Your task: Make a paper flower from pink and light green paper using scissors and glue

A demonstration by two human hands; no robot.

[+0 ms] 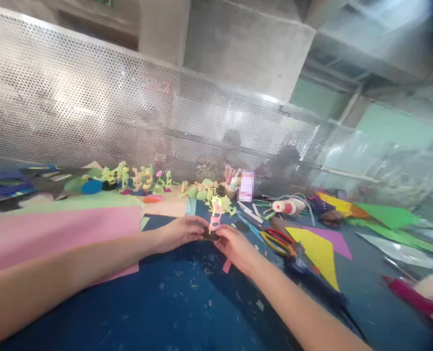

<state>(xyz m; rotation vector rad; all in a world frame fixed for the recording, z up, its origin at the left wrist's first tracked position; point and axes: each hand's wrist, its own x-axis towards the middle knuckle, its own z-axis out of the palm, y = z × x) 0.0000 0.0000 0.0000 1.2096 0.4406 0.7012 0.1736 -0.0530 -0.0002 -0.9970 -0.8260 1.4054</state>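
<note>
Between both hands, just above the blue tabletop (187, 297), stands a small pink and yellow figurine (215, 214) on a dark base. My left hand (182, 233) pinches the base from the left side. From the right, the fingers of my right hand (236, 246) close on the same base. A pink strip (226, 265) shows just under my right hand. Right behind the figurine sit light green craft pieces (205, 190), partly hidden by it. Blur hides the figurine's finer details.
Pink sheets (103, 222) lie under my left arm. Several small figurines (143, 178) stand along the back, before a perforated metal screen (202, 117). On the right are scissors (278, 241), a glue gun (307, 270), a yellow sheet (317, 248), a thread spool (287, 207) and a phone (246, 185).
</note>
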